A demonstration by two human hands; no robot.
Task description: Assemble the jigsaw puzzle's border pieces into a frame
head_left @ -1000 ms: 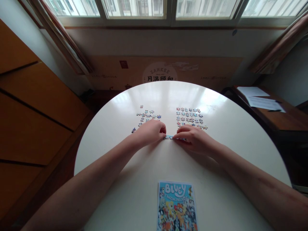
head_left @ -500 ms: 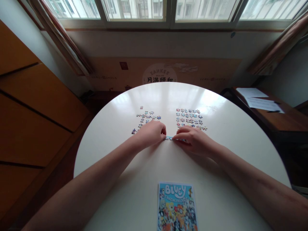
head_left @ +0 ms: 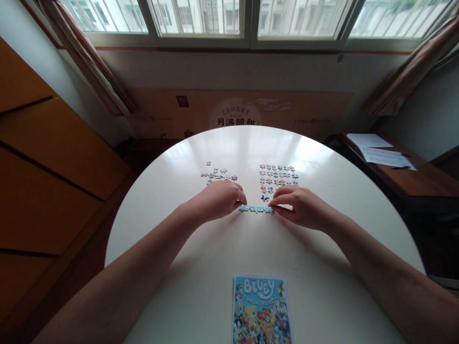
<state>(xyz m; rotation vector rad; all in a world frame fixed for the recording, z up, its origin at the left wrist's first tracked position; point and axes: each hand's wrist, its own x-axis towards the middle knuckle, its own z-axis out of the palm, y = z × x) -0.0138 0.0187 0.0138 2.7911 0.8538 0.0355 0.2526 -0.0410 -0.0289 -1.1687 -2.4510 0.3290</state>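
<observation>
Blue puzzle strip [head_left: 255, 209] well inside table edge [head_left: 247, 128]

Puzzle strip [head_left: 255, 209] lies behind card [head_left: 263, 311].

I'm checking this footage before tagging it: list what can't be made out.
Head view, left puzzle pieces: nearest ones partly covered by the left hand.
Head view, right puzzle pieces: some partly covered by the right hand.
Head view, joined strip: exact contact with either hand too small to judge.
Head view, Bluey picture: bottom cut off by the frame's lower edge.
Head view, papers: writing too small to read.
</observation>
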